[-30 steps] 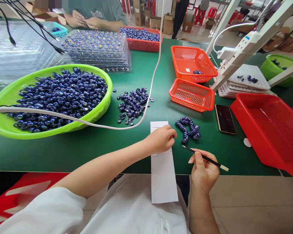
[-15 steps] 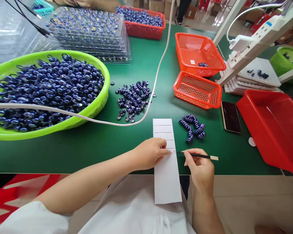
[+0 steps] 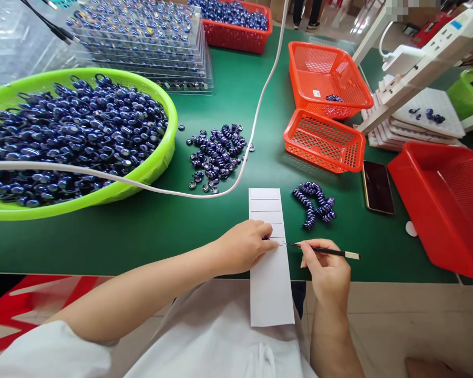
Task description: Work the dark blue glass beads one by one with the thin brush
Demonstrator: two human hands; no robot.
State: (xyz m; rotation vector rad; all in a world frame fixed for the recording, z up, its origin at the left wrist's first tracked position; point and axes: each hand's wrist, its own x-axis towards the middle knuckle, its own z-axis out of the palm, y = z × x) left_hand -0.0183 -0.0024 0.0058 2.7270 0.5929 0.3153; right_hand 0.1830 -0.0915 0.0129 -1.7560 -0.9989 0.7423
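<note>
A white paper strip [image 3: 270, 278] with ruled lines lies across the near edge of the green table [image 3: 150, 231]. My left hand [image 3: 244, 245] rests on the strip with its fingers pinched on something small and dark that I cannot make out. My right hand [image 3: 326, 273] grips a thin black stick [image 3: 323, 251] whose tip meets the strip right beside my left fingertips. A short row of stacked dark blue beads [image 3: 314, 203] lies just beyond the strip, to its right.
A lime green basket [image 3: 157, 163] full of blue beads stands at the left, crossed by a white cable [image 3: 228, 189]. Loose beads [image 3: 215, 155] lie mid-table. Two orange baskets [image 3: 325, 142], a phone [image 3: 377, 186], a red tray [image 3: 445, 210] and stacked clear trays [image 3: 150, 47] surround them.
My left hand slid down the strip toward me, uncovering its ruled upper part. My right hand swung the stick's tip over to the strip beside my left fingers. The view tilted down.
</note>
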